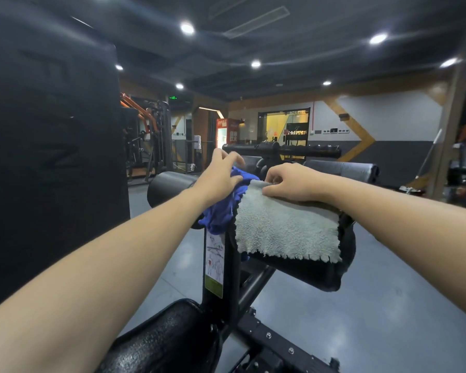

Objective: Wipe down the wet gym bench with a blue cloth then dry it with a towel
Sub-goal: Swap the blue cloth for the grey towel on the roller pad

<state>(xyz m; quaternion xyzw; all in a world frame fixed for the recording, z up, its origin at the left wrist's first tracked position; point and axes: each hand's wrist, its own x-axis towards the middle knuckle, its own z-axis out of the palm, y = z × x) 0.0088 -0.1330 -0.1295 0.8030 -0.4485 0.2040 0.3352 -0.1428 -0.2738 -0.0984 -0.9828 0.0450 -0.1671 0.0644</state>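
Pinching blue cloth (221, 211), left hand (221, 179) fingers curled; right hand (288, 181) fingers clamped on towel (285, 230).

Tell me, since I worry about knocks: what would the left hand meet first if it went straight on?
Probably the black padded roller just beyond the left hand, which holds the blue cloth; depth is unclear.

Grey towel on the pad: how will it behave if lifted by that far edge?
Likely floppy: the grey towel drapes over the black pad, following its curve. Probably light, since the right hand pinches its far edge with fingertips only. Its nubby pile suggests it should grip rather than slide.
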